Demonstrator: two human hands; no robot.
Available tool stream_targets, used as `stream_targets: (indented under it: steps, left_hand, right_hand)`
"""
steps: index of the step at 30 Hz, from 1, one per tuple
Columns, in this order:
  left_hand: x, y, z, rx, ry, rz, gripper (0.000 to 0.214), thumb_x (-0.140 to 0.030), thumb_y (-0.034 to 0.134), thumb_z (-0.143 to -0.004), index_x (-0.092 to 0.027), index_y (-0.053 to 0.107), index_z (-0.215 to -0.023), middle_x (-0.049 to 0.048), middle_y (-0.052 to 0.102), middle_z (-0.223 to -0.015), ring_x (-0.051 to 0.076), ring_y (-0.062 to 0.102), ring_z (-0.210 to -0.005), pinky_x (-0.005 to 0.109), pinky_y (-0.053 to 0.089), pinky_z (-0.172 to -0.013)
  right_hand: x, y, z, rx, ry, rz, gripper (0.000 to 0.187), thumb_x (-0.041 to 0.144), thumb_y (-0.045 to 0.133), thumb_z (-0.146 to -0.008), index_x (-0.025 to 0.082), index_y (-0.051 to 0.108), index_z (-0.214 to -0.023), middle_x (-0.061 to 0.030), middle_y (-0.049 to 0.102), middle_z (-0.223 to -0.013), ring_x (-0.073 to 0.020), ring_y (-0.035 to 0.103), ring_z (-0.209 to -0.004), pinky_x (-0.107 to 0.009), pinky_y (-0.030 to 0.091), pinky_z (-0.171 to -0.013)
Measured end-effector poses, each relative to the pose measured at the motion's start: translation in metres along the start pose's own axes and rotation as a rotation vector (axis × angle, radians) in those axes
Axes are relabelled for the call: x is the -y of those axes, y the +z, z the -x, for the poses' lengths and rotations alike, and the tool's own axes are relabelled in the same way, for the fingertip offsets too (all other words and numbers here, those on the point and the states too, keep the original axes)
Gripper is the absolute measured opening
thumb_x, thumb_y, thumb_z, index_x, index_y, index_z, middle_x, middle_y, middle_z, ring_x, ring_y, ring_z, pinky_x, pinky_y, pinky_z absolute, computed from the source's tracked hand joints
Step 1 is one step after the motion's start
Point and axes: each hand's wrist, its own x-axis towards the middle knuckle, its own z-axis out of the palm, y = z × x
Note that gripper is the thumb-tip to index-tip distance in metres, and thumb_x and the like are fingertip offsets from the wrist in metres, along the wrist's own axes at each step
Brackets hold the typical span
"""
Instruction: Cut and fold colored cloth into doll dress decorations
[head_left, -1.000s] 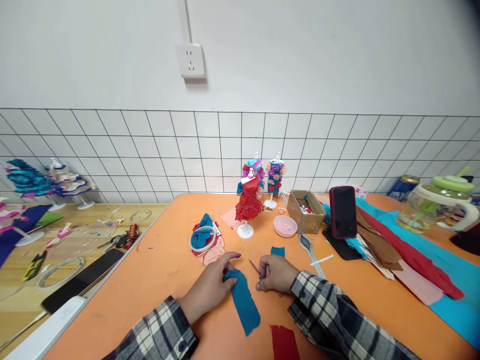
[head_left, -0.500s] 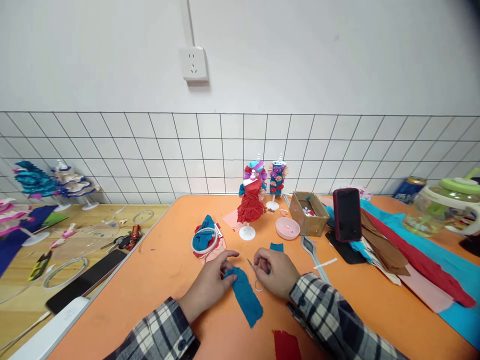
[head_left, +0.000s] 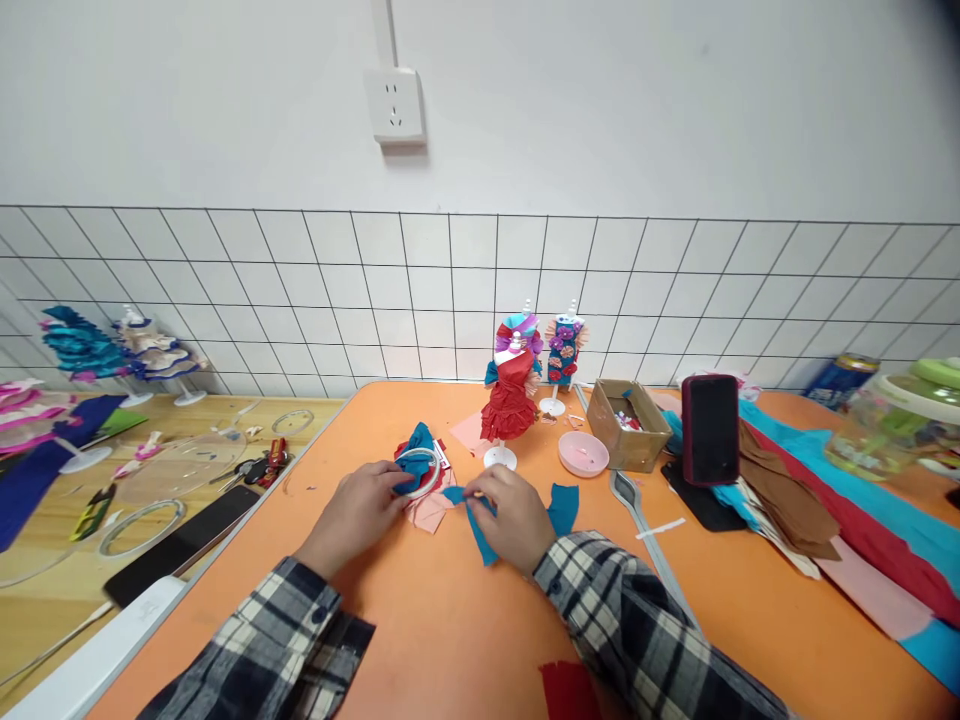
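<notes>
My left hand (head_left: 364, 510) reaches over a small pile of cloth scraps, its fingers closed at the left edge of a white ring (head_left: 433, 470). A bunched blue cloth (head_left: 421, 440) pokes up through and behind the ring, and pink cloth (head_left: 430, 513) lies under it. My right hand (head_left: 517, 515) pinches a blue cloth strip (head_left: 480, 535) by its upper part. Just right of this hand lies another blue cloth piece (head_left: 564, 508). The pointed tool seen earlier in my right hand does not show now.
Behind the hands stands a small dress form in a red dress (head_left: 510, 405). A pink dish (head_left: 583, 455) and a cardboard box (head_left: 628, 430) sit right of it. Farther right are a propped phone (head_left: 710, 430) and cloth lengths (head_left: 885, 530). Red cloth (head_left: 566, 690) lies at the front.
My left hand has let go of the blue strip and moved up-left to the white ring. My right hand now holds the strip, farther left and back. The view shifted slightly.
</notes>
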Motion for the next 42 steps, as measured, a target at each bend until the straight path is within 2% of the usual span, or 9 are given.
stream_targets:
  steps: [4,9,13,17,21,26,30,35,42]
  left_hand:
    - [0.016,0.009,-0.002,0.094,-0.015,-0.003,0.022,-0.029,0.057,-0.079,-0.025,0.072,-0.094,0.0050,0.069,-0.101,0.022,0.063,-0.092,0.031,0.045,-0.083]
    - [0.022,0.015,0.000,0.045,-0.118,0.165,0.026,-0.036,0.049,-0.084,-0.022,0.069,-0.094,0.0056,0.070,-0.096,0.022,0.064,-0.086,0.031,0.048,-0.075]
    - [0.022,0.009,0.000,0.097,-0.053,0.202,0.027,-0.036,0.049,-0.084,-0.022,0.070,-0.094,0.0058,0.070,-0.098,0.021,0.064,-0.089,0.030,0.048,-0.080]
    - [0.006,0.001,-0.002,0.186,0.083,-0.060,0.024,-0.025,0.049,-0.084,-0.027,0.071,-0.093,0.0052,0.070,-0.101,0.023,0.062,-0.095,0.041,0.034,-0.100]
    - [-0.011,0.002,0.001,0.160,0.080,-0.207,0.022,-0.017,0.050,-0.081,-0.025,0.070,-0.081,0.0055,0.069,-0.088,0.024,0.062,-0.088,0.048,0.027,-0.102]
    - [-0.022,0.001,0.005,0.088,0.069,-0.243,0.015,-0.015,0.054,-0.076,-0.023,0.066,-0.080,0.0069,0.067,-0.082,0.026,0.061,-0.085,0.045,0.033,-0.094]
    - [-0.026,-0.006,0.006,-0.019,0.056,-0.196,0.025,-0.016,0.052,-0.078,-0.022,0.064,-0.099,0.0085,0.067,-0.101,0.027,0.061,-0.091,0.038,0.041,-0.083]
    - [-0.044,0.004,0.011,-0.126,0.155,-0.034,0.029,-0.021,0.044,-0.088,-0.022,0.062,-0.111,0.0073,0.063,-0.118,0.024,0.058,-0.106,0.035,0.045,-0.088]
    - [-0.104,0.040,0.009,-0.037,0.153,0.428,0.038,-0.035,0.052,-0.089,-0.023,0.054,-0.125,0.0105,0.058,-0.125,0.025,0.053,-0.116,0.040,0.041,-0.100]
  right_hand:
    - [0.007,0.020,-0.022,0.042,-0.018,0.152,0.016,0.020,0.053,-0.088,0.021,0.065,-0.099,-0.0049,0.058,-0.097,-0.0179,0.052,-0.095,-0.029,0.042,-0.082]
    - [0.006,0.037,-0.021,0.186,-0.116,0.229,0.017,0.026,0.058,-0.085,0.023,0.067,-0.099,-0.0047,0.061,-0.096,-0.0214,0.050,-0.096,-0.032,0.041,-0.081]
    - [0.009,0.035,-0.016,0.271,-0.120,0.316,0.029,0.037,0.053,-0.088,0.024,0.062,-0.113,-0.0067,0.061,-0.106,-0.0248,0.049,-0.102,-0.038,0.040,-0.083]
    - [0.013,0.029,-0.016,0.320,-0.101,0.343,0.040,0.039,0.052,-0.089,0.026,0.054,-0.126,-0.0070,0.061,-0.115,-0.0254,0.050,-0.105,-0.040,0.039,-0.085]
    - [0.018,0.005,-0.016,0.342,-0.088,0.291,0.047,0.039,0.056,-0.086,0.026,0.050,-0.131,-0.0065,0.066,-0.110,-0.0244,0.055,-0.102,-0.037,0.040,-0.084]
    - [0.007,-0.055,0.003,0.308,0.116,0.233,0.022,0.035,0.056,-0.084,0.027,0.070,-0.098,-0.0038,0.070,-0.091,-0.0203,0.062,-0.085,-0.030,0.040,-0.070]
    - [-0.031,-0.084,0.034,0.270,0.222,0.262,0.020,0.028,0.052,-0.085,0.025,0.071,-0.085,-0.0039,0.069,-0.087,-0.0198,0.061,-0.085,-0.029,0.040,-0.072]
    - [-0.082,-0.070,0.056,0.074,0.341,0.310,0.057,0.041,0.056,-0.084,0.018,0.046,-0.135,-0.0125,0.054,-0.126,-0.0261,0.048,-0.117,-0.037,0.035,-0.096]
    - [-0.082,-0.050,0.042,0.006,0.404,0.223,0.015,0.031,0.059,-0.081,0.019,0.064,-0.088,-0.0061,0.062,-0.096,-0.0208,0.057,-0.092,-0.031,0.042,-0.081]
